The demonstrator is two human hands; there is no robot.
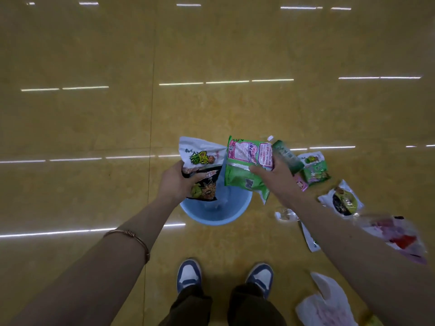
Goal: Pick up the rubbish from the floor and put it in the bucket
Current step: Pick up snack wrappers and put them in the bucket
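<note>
Bucket [211,220], pale blue and round, stands on the yellow floor [94,114] just ahead of the person's shoes [188,274]; the packets held over its mouth hide much of the inside, so its contents cannot be told. The left hand [176,182] clamps fingers and thumb on a white snack bag [200,154] and a black snack bag [207,184] above the rim, while the right hand [275,175] curls round a green-and-pink packet [244,165] and a green bottle [287,158]. More rubbish lies on the floor to the right: a small green packet [315,168], a white-and-black packet [341,201], a clear wrapper with red print [397,234] and a white plastic bag [327,302].
</note>
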